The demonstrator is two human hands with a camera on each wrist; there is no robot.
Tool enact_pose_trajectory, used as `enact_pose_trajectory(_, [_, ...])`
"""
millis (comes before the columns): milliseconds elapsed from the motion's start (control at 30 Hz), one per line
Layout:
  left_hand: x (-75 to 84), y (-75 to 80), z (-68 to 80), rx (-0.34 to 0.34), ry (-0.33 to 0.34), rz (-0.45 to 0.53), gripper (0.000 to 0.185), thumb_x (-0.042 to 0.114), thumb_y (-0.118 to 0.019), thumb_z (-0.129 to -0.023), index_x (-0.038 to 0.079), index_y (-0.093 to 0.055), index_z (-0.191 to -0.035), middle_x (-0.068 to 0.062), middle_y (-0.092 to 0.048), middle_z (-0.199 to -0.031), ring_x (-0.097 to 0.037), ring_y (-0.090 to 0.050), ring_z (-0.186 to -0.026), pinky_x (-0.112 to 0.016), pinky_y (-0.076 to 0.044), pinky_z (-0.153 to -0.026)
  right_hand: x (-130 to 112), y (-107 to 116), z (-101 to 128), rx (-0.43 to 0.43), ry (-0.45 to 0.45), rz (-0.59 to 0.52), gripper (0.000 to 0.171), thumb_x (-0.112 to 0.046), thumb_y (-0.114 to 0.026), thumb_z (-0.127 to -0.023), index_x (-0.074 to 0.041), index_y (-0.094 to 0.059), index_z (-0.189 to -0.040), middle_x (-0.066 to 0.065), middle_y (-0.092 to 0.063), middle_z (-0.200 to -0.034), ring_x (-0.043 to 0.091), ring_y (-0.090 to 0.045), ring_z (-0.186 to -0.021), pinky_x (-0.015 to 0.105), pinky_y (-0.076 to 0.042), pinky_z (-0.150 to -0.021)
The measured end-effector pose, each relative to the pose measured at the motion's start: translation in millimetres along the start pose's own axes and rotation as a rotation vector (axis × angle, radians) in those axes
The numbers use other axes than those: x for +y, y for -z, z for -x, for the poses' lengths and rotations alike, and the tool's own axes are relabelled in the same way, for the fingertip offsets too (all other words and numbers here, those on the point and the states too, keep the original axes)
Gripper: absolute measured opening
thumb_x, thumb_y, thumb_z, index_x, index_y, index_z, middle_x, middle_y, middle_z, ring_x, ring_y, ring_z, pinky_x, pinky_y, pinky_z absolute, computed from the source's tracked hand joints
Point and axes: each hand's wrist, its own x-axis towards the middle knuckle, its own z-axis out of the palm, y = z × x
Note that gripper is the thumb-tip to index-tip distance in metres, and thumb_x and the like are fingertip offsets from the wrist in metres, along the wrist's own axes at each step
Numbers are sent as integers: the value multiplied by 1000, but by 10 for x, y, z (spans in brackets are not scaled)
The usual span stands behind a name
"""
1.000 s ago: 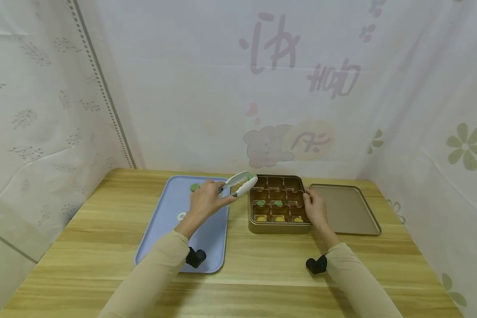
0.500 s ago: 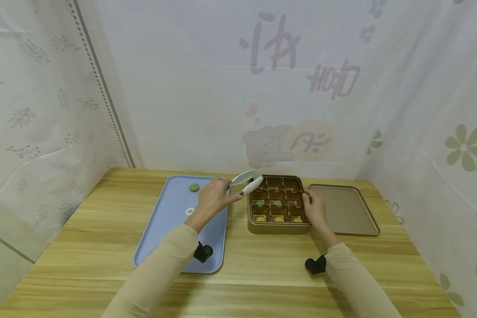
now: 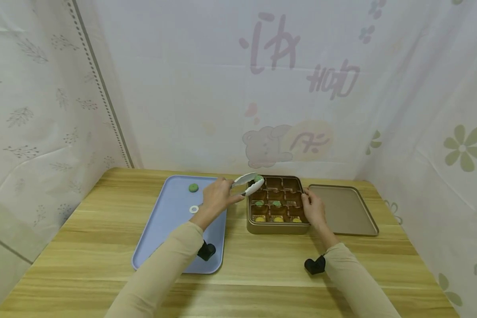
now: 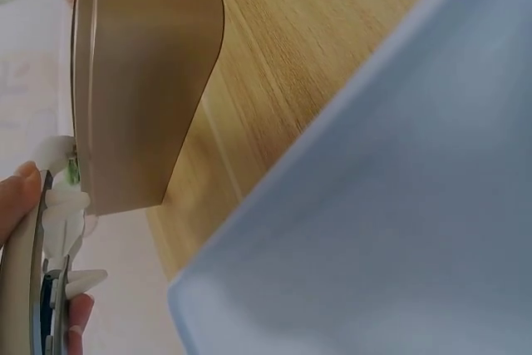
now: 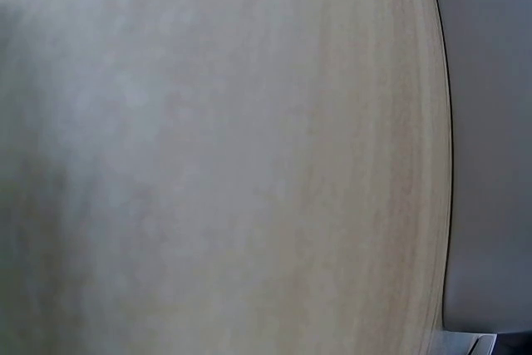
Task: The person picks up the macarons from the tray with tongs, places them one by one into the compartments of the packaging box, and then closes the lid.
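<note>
My left hand (image 3: 216, 197) grips white tongs (image 3: 248, 183) that pinch a green sweet (image 3: 258, 178) over the far left corner of the gold tin (image 3: 277, 228). The tin's brown compartments hold two green sweets (image 3: 276, 203) in the middle row and yellow ones (image 3: 278, 218) in the near row. My right hand (image 3: 313, 207) holds the tin's right wall. In the left wrist view the tongs (image 4: 51, 230) and the tin's side (image 4: 137, 81) show beside the blue tray (image 4: 399, 230). The right wrist view shows only blurred table wood.
A blue tray (image 3: 167, 229) lies left of the tin with one green sweet (image 3: 193, 187) and a white ring (image 3: 194, 209) on it. The tin's lid (image 3: 343, 210) lies flat to the right. Patterned white curtains close in the table on three sides.
My left hand has carried the tongs and green sweet rightward from the tray's edge to above the tin's far left corner. The right hand stayed on the tin.
</note>
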Motion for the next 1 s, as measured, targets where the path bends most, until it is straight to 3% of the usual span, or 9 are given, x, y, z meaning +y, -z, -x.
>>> enact_pose_trajectory(500, [52,-16,32,55,-43,-49,44,43,-82,-76,9,-73,-102,-8,-62,-90,-21,-57,-66,-35,-43,-53,11,-4,-2,-8,-10,-4,40,-17,-40,-106,4,-50,-139,29,-64,-112,38,-62,-93,49,-48,-79])
enact_pose_trajectory(1000, [14,-50,63,72,-54,-35,51,44,-83,-74,9,-72,-109,-7,-61,-93,-18,-54,-63,-30,-40,-51,28,-8,2,-19,-16,-8,42,-18,-39,-106,5,-47,-141,30,-62,-119,39,-62,-99,50,-49,-83])
